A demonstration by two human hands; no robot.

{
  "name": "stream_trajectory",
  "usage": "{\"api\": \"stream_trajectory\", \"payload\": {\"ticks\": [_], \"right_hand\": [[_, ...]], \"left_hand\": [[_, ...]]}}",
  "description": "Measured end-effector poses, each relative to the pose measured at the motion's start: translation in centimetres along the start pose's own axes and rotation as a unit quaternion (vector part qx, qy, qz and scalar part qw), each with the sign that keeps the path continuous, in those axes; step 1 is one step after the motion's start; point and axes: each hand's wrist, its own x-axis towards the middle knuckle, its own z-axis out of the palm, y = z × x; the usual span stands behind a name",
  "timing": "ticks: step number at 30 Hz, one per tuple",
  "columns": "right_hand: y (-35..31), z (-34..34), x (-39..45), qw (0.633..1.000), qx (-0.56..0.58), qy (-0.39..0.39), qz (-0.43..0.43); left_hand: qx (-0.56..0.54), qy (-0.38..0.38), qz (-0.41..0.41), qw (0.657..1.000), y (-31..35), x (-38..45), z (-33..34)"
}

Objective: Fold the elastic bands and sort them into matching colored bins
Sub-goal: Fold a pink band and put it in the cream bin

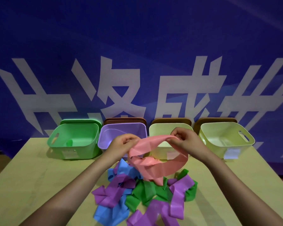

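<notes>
At the centre of the frame, the left hand [122,141] and right hand [183,137] each pinch an end of a pink band [153,159], held up above a heap of purple, blue and green bands [142,196] on the worktop [39,185]. Behind stand a green bin [72,141], a purple bin [121,128] and two pale yellow bins [224,139].

The room is dim with a bluish cast. Soft shadows fall on the table [31,168] toward me under the bins. Wide-angle bending curves the edges, and the near bands blur slightly.
</notes>
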Motion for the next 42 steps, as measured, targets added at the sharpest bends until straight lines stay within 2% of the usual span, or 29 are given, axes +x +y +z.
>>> {"api": "stream_trajectory", "payload": {"ticks": [4, 8, 13, 16, 19, 21, 23, 28, 31, 35, 38, 42], "right_hand": [[0.5, 1.3, -0.6, 0.999, 0.001, 0.031, -0.039], [0.8, 2.5, -1.3, 0.996, -0.017, 0.05, -0.073], [1.5, 3.5, -1.8, 0.972, -0.096, 0.09, -0.195], [1.7, 4.7, -2.2, 0.958, -0.131, 0.054, -0.248], [1.4, 5.6, -2.2, 0.976, -0.063, 0.031, -0.207], [0.7, 5.7, -2.0, 0.985, 0.053, 0.072, -0.146], [0.2, 5.8, -1.6, 0.98, 0.142, 0.109, -0.091], [-0.4, 5.9, -0.7, 0.976, 0.197, 0.08, -0.056], [-0.4, 6.1, -0.4, 0.971, 0.216, 0.086, -0.053], [-1.1, 6.2, 0.1, 0.967, 0.251, 0.042, -0.015], [-1.6, 6.5, 0.4, 0.948, 0.316, 0.021, 0.022], [-2.9, 6.8, 0.9, 0.938, 0.346, 0.028, 0.019]], "left_hand": [[0.046, 0.071, 0.028, 0.996, -0.6, 0.4, 0.0], [0.037, 0.093, 0.017, 0.995, -0.4, 0.3, 0.7], [-0.101, 0.135, -0.038, 0.985, 0.8, 0.4, 1.3], [-0.204, 0.145, -0.041, 0.967, 1.9, 0.2, 2.1], [-0.25, 0.114, -0.026, 0.961, 2.7, -0.4, 2.9], [-0.26, 0.092, -0.021, 0.961, 2.7, -0.6, 3.3], [-0.262, 0.08, -0.022, 0.961, 2.5, -0.8, 3.6], [-0.252, 0.078, -0.027, 0.964, 2.0, -1.0, 3.4], [-0.213, 0.106, -0.011, 0.971, 1.6, -1.0, 3.1], [-0.101, 0.155, 0.04, 0.982, 0.9, -1.0, 2.1], [-0.022, 0.157, 0.084, 0.984, 0.6, -1.1, 1.6], [0.015, 0.137, 0.122, 0.983, 0.4, -1.8, 1.1]]}}
